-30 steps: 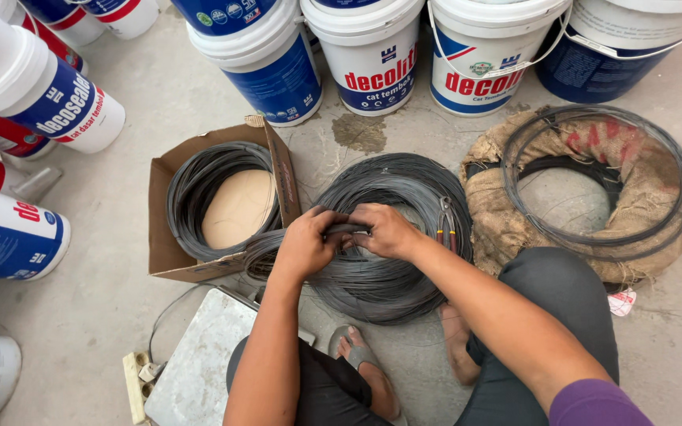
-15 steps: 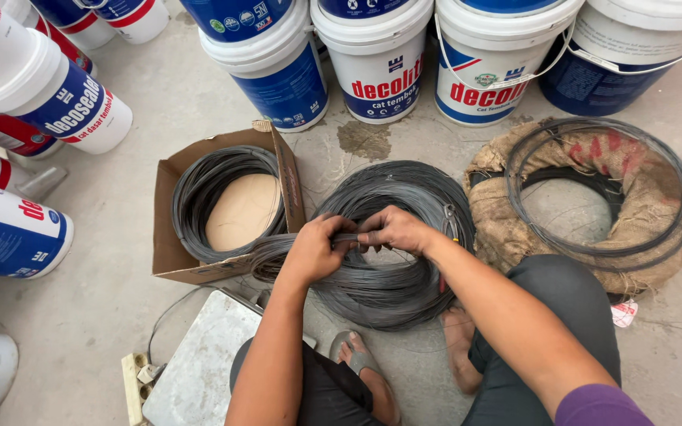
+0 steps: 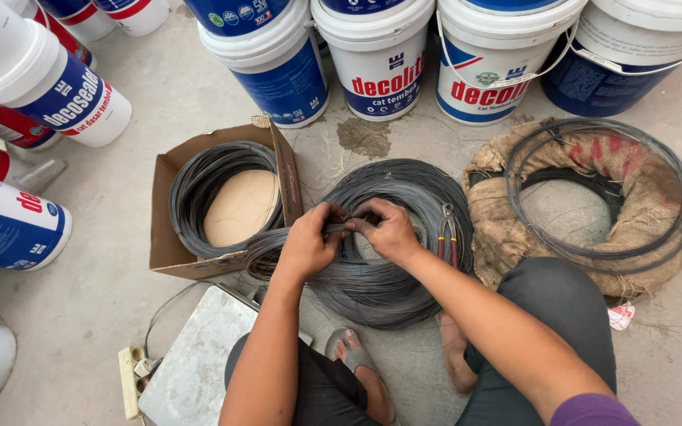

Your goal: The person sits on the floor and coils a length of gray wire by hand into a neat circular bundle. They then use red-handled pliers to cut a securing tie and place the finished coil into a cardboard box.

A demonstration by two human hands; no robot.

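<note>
Right now both hands meet over the dark wire coil on the floor: left hand & right hand fingers pinched shut on wire strands. Brown cardboard box w/ smaller coil sits left; white-and-blue paint buckets w/ red lettering line the top.

Top pails cropped by edge; pliers half buried in wire coil.

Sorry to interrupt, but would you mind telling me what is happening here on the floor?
A person crouched on the concrete floor has both hands on a large coil of dark grey wire. The left hand and right hand meet at the coil's near-top edge, pinching strands between them. Red-handled pliers rest on the coil. A smaller wire coil lies in an open cardboard box; another sits on a burlap-wrapped ring. Paint buckets stand behind.
</note>
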